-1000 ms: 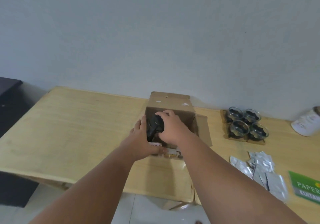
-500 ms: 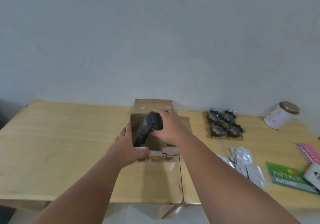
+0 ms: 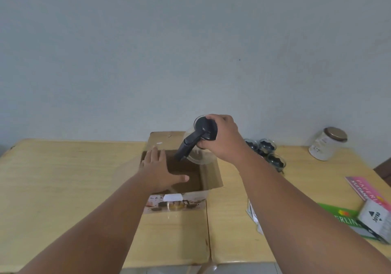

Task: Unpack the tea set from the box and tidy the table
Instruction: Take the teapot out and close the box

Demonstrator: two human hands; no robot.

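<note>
— Where is the teapot (image 3: 200, 146)?
— Just above centre of the frame, over the open cardboard box (image 3: 208, 181), clear of its rim. The right hand (image 3: 224, 140) clasps its black lid and glass body, handle pointing down-left.
— And the left hand (image 3: 161, 169)?
— Spread flat, fingers wide, over the box's left side, holding nothing.
— Anything else?
— Glass cups (image 3: 267, 153) at right; a white jar (image 3: 326, 143) beyond.

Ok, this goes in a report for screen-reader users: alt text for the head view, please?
A person's right hand lifts a glass teapot with a black lid and handle above an open cardboard box on a wooden table, while the left hand rests open over the box's opening.
</note>
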